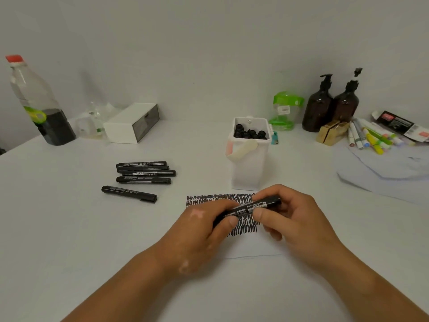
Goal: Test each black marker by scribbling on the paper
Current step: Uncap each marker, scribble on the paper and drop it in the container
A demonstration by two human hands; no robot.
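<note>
Left hand [199, 231] and right hand [285, 214]: both closed on one black marker [251, 208] held level over the scribbled paper [253, 248], long axis left-to-right, cap end possibly rightward; five markers [144, 174] lie well left on the bench [69, 228], more in the white tub [249, 168].
</note>
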